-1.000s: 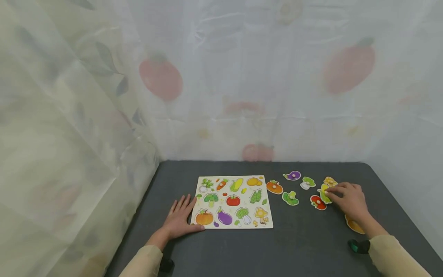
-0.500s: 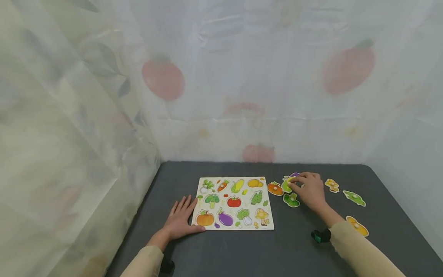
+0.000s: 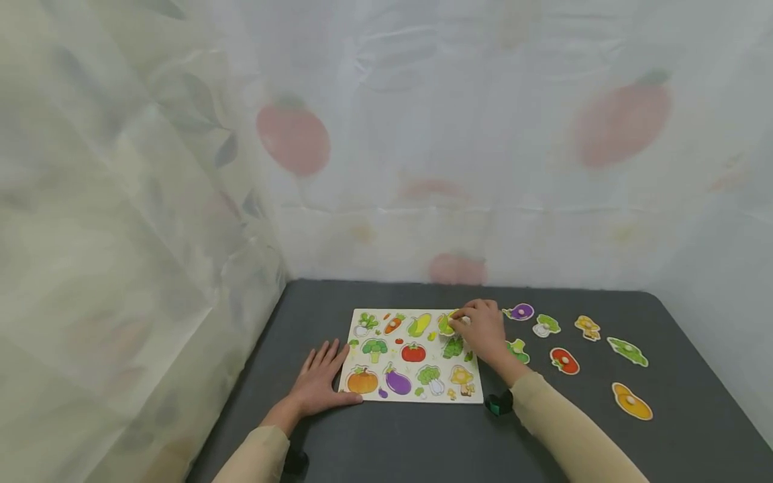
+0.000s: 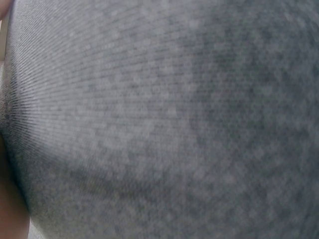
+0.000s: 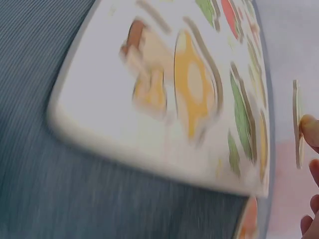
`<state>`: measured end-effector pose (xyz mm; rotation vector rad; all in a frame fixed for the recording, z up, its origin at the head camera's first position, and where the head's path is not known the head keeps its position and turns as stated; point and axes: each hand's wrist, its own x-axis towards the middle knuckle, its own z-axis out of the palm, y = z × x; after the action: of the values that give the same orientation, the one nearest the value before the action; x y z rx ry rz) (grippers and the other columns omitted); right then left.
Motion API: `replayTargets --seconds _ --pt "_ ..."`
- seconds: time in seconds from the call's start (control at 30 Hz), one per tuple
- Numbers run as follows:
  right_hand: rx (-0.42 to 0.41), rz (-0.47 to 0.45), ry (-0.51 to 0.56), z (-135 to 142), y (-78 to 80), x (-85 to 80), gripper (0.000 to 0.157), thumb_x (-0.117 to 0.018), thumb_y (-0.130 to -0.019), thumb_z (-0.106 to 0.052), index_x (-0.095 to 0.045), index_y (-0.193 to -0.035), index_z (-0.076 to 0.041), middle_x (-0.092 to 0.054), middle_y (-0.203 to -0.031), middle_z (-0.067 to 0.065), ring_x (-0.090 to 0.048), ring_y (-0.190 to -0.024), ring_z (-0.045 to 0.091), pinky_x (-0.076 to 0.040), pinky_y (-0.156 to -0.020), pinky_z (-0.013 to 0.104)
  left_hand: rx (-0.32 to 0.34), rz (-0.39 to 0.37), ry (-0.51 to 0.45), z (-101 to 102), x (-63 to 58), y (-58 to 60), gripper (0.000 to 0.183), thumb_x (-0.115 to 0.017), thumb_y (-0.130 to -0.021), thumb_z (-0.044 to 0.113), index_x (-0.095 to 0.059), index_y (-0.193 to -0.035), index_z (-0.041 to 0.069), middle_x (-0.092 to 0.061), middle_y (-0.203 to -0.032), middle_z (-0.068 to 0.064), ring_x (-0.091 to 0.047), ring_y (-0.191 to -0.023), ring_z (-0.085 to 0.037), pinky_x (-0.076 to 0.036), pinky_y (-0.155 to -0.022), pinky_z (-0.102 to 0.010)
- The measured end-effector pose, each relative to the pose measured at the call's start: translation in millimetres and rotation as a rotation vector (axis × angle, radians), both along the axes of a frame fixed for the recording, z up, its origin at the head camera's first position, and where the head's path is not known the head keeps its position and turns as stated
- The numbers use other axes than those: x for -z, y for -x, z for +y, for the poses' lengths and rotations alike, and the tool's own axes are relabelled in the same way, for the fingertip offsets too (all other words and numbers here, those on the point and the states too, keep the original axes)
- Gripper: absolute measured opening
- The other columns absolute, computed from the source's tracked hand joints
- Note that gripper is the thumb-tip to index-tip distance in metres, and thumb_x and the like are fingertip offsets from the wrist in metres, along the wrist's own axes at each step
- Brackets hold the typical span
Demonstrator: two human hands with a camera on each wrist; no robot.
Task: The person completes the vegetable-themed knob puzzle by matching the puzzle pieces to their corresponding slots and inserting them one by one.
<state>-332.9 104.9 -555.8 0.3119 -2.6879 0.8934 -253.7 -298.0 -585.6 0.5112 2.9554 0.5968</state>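
Observation:
In the head view my right hand [image 3: 483, 330] pinches a yellow-and-green corn puzzle piece [image 3: 445, 323] above the top right of the white vegetable puzzle board [image 3: 433, 350]. The right wrist view catches that corn piece [image 5: 297, 124] edge-on between thumb and fingers, raised off the board [image 5: 129, 134]. My left hand [image 3: 320, 379] lies flat with spread fingers at the board's left edge, thumb by the lower left corner. A blurred grey tabletop fills most of the left wrist view, with a bit of the hand [image 4: 12, 219] at its left edge.
Right of the board lie loose knobbed pieces: eggplant [image 3: 521, 312], cabbage [image 3: 546, 326], mushroom [image 3: 588, 328], pea pod [image 3: 628, 351], tomato [image 3: 564, 361], a yellow potato-like piece [image 3: 632, 401], and broccoli [image 3: 517, 351] partly behind the right arm. Pale curtains surround the dark table [image 3: 386, 443].
My right hand has picked the corn piece from among the loose pieces at the right and carried it left, over the board. The left hand has stayed in place.

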Motion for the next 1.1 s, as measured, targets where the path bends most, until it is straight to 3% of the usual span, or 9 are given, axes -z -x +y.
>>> replayTargets --seconds 0.23,0.5,0.8,1.1 --pt "0.005 -0.075 0.024 -31 8.2 4.6 0.013 -0.079 -0.091 -0.034 -0.082 -0.092 -0.022 -0.063 -0.111 0.007 -0.044 -0.120 0.034 -0.034 -0.098 0.054 -0.008 -0.030 0.023 2 -2.1 -1.1 0.119 -0.069 -0.076 0.080 -0.023 -0.165 0.015 -0.015 -0.170 -0.015 -0.007 -0.156 -0.038 -0.001 -0.122 -0.059" --pt "0.009 -0.040 -0.021 -53 17.3 11.4 0.011 -0.081 -0.089 -0.032 -0.083 -0.090 -0.021 -0.064 -0.107 0.005 -0.046 -0.115 0.032 -0.037 -0.095 0.052 -0.013 -0.046 0.035 2 -3.0 -1.1 0.120 -0.068 -0.076 0.082 -0.021 -0.166 0.018 -0.012 -0.171 -0.012 -0.005 -0.156 -0.036 0.001 -0.123 -0.058" --pt "0.022 -0.056 -0.046 -65 21.3 15.1 0.011 -0.079 -0.090 -0.033 -0.082 -0.088 -0.022 -0.064 -0.107 0.003 -0.047 -0.115 0.032 -0.038 -0.095 0.051 -0.022 -0.053 0.057 1 -3.7 -0.7 0.121 -0.065 -0.075 0.085 -0.019 -0.166 0.020 -0.011 -0.171 -0.011 -0.002 -0.157 -0.034 0.002 -0.123 -0.057" --pt "0.038 -0.083 -0.081 -71 22.4 17.0 0.013 -0.079 -0.091 -0.035 -0.082 -0.089 -0.022 -0.065 -0.109 0.003 -0.048 -0.115 0.032 -0.038 -0.096 0.053 -0.009 -0.012 0.008 3 -5.8 -3.2 0.119 -0.070 -0.076 0.079 -0.025 -0.165 0.014 -0.018 -0.169 -0.017 -0.009 -0.155 -0.040 -0.002 -0.122 -0.060"
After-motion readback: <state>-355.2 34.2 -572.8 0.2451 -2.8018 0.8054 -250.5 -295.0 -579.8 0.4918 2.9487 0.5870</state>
